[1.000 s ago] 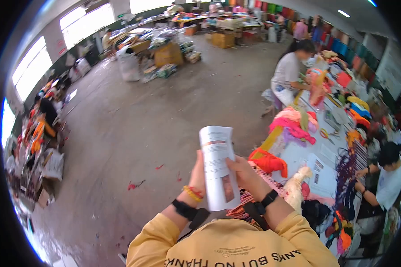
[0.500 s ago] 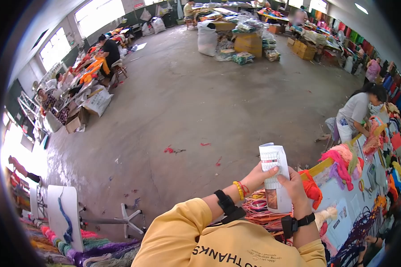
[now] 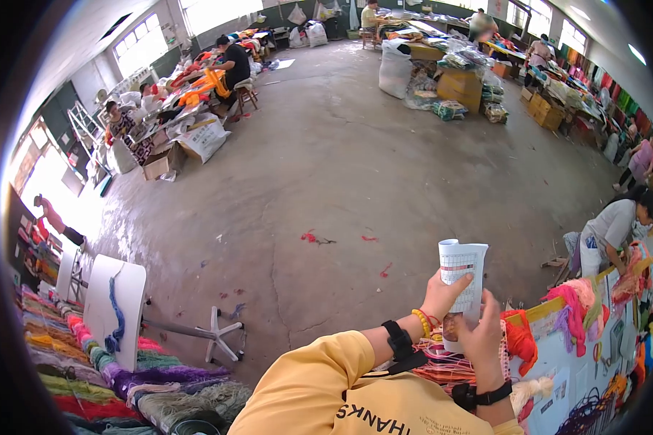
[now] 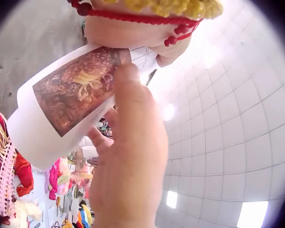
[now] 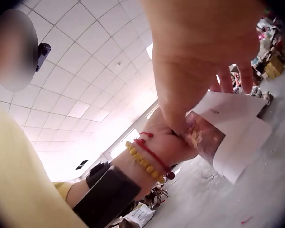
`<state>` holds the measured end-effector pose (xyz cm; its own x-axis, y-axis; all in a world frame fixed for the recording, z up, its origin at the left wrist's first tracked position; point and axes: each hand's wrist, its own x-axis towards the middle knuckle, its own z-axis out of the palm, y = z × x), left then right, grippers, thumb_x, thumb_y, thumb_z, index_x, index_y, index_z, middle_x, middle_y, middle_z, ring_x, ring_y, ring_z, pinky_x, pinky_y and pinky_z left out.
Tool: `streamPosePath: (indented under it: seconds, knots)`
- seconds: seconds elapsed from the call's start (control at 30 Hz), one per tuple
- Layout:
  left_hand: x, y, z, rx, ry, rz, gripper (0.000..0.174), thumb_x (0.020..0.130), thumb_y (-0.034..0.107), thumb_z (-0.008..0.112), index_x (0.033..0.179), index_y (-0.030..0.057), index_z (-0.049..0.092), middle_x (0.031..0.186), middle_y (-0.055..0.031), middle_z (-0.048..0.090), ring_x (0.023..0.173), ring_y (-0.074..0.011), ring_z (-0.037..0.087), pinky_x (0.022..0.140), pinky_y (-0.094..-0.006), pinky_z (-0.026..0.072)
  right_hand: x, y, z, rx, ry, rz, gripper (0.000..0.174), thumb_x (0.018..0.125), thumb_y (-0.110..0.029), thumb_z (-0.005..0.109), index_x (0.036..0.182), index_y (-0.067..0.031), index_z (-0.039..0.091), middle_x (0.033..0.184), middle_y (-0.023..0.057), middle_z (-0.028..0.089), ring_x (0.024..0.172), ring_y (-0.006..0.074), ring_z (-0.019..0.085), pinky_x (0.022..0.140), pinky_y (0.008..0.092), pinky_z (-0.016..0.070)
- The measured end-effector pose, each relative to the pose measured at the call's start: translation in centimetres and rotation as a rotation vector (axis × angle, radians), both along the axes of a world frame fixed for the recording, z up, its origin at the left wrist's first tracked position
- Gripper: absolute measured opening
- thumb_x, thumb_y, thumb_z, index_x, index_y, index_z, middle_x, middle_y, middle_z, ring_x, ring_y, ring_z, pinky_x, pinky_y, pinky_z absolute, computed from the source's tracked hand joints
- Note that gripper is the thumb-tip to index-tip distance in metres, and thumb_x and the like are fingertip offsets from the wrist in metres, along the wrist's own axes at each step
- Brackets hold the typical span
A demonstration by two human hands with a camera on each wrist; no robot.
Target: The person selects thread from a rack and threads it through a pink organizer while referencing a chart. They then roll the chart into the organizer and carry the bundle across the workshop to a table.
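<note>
A curled white printed sheet [image 3: 463, 264], with a grid at its top and a reddish-brown picture lower down, stands upright in front of the body. My left hand [image 3: 445, 297] grips its left side, thumb across the front. Lower on the right side, my right hand [image 3: 482, 337] holds it with the thumb over the picture. The left wrist view shows the right hand [image 4: 133, 156] with its thumb at the end of the picture [image 4: 80, 90]. In the right wrist view the paper [image 5: 242, 128] is between both hands; the left fingers behind it are mostly hidden.
Right of the hands is a table [image 3: 559, 362] with yarn, scissors and papers; a person [image 3: 611, 228] leans over its far end. Yarn bundles [image 3: 87, 391] and a white board [image 3: 116, 304] lie at lower left. Red scraps [image 3: 310, 237] dot the floor.
The head view has swung left, bringing the yarn bundles and board into sight. The paper has turned to show its grid, and the right thumb has moved lower, onto the picture.
</note>
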<state>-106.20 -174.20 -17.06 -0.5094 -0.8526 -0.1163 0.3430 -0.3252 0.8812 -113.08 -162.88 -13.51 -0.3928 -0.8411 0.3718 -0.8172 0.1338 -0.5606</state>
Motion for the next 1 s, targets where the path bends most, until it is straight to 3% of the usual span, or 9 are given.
streamPosePath:
  seconds: [0.07, 0.27, 0.4, 0.47, 0.57, 0.7, 0.8, 0.83, 1.0]
  knots:
    - [0.2, -0.2, -0.2, 0.01, -0.029, -0.011, 0.032, 0.081, 0.02, 0.065, 0.105, 0.0018, 0.055, 0.097, -0.0082, 0.061, 0.086, -0.0153, 0.059, 0.074, -0.0304, 0.0483, 0.9, -0.1, 0.0, 0.051, 0.208, 0.082, 0.073, 0.067, -0.019, 0.07, 0.126, -0.0001, 0.034, 0.108, 0.021, 0.051, 0.092, 0.0356, 0.055, 0.073, 0.0425, 0.0469]
    - [0.5, 0.5, -0.3, 0.292, 0.05, -0.295, 0.031, 0.081, 0.023, 0.065, 0.101, 0.0021, 0.055, 0.091, -0.0057, 0.06, 0.082, -0.0157, 0.058, 0.073, -0.0299, 0.047, 0.5, -0.5, -1.8, 0.172, -0.207, 0.11, 0.078, 0.061, -0.007, 0.069, 0.13, -0.0037, 0.03, 0.11, 0.0234, 0.051, 0.099, 0.0409, 0.053, 0.079, 0.0453, 0.0463]
    - [1.0, 0.0, -0.2, 0.118, -0.037, 0.098, 0.038, 0.079, 0.026, 0.066, 0.105, 0.0018, 0.053, 0.096, -0.0067, 0.059, 0.09, -0.0156, 0.056, 0.078, -0.0321, 0.0452, -0.2, -0.4, -0.6, 0.297, 0.099, 0.101, 0.072, 0.06, -0.002, 0.065, 0.125, -0.0041, 0.034, 0.103, 0.0215, 0.054, 0.092, 0.0402, 0.055, 0.074, 0.0456, 0.0468]
    - [1.4, -0.5, -1.1, 0.197, -0.033, 0.06, 0.04, 0.079, 0.025, 0.066, 0.107, 0.0019, 0.052, 0.097, -0.006, 0.058, 0.088, -0.016, 0.056, 0.077, -0.0321, 0.0451, -0.2, -0.5, -0.6, 0.33, 0.155, 0.119, 0.07, 0.06, -0.002, 0.064, 0.124, -0.0041, 0.035, 0.099, 0.021, 0.054, 0.09, 0.0404, 0.055, 0.073, 0.0456, 0.0468]
    - [2.4, -0.7, -1.0, 0.331, 0.038, -0.075, 0.04, 0.078, 0.024, 0.067, 0.107, 0.0023, 0.051, 0.097, -0.0052, 0.057, 0.087, -0.016, 0.055, 0.076, -0.032, 0.0451, -0.3, -0.6, -1.4, 0.317, -0.041, 0.186, 0.059, 0.061, -0.003, 0.064, 0.116, -0.003, 0.042, 0.093, 0.0162, 0.055, 0.082, 0.0331, 0.058, 0.07, 0.0406, 0.0475]
    - [3.4, -1.0, -1.1, 0.321, 0.113, -0.301, 0.04, 0.077, 0.023, 0.066, 0.107, 0.0027, 0.048, 0.095, -0.0052, 0.054, 0.088, -0.0152, 0.053, 0.073, -0.0321, 0.0453, -1.8, -0.5, -2.0, 0.592, -0.821, 0.36, 0.043, 0.064, -0.006, 0.065, 0.104, -0.001, 0.049, 0.083, 0.0048, 0.054, 0.072, 0.0146, 0.054, 0.066, 0.0312, 0.0456]
    - [4.1, -1.5, -0.3, 0.19, -0.213, -0.125, 0.042, 0.078, 0.022, 0.065, 0.11, 0.0029, 0.045, 0.096, -0.0058, 0.055, 0.091, -0.0154, 0.054, 0.075, -0.0322, 0.0456, -2.3, -0.9, -1.9, 0.663, -0.557, 0.24, 0.043, 0.064, -0.008, 0.065, 0.103, -0.0009, 0.049, 0.081, 0.0082, 0.057, 0.07, 0.0213, 0.059, 0.065, 0.0344, 0.0466]
    - [3.9, -1.2, -0.4, 0.221, -0.221, -0.045, 0.043, 0.079, 0.021, 0.064, 0.111, 0.0027, 0.044, 0.096, -0.0059, 0.055, 0.09, -0.0161, 0.055, 0.076, -0.0322, 0.046, -2.3, -0.9, -2.3, 0.61, -0.137, 0.243, 0.044, 0.064, -0.01, 0.067, 0.103, -0.0026, 0.049, 0.084, 0.0135, 0.059, 0.072, 0.0303, 0.061, 0.065, 0.0393, 0.0476]
    - [3.0, -0.9, -0.4, 0.399, -0.124, 0.087, 0.037, 0.08, 0.016, 0.063, 0.108, 0.0008, 0.045, 0.094, -0.0085, 0.06, 0.087, -0.0203, 0.06, 0.077, -0.0337, 0.0486, 0.6, -1.8, -0.8, 0.495, 0.103, 0.078, 0.033, 0.067, -0.006, 0.064, 0.097, -0.0043, 0.05, 0.087, 0.0217, 0.06, 0.083, 0.0412, 0.057, 0.068, 0.0467, 0.0467]
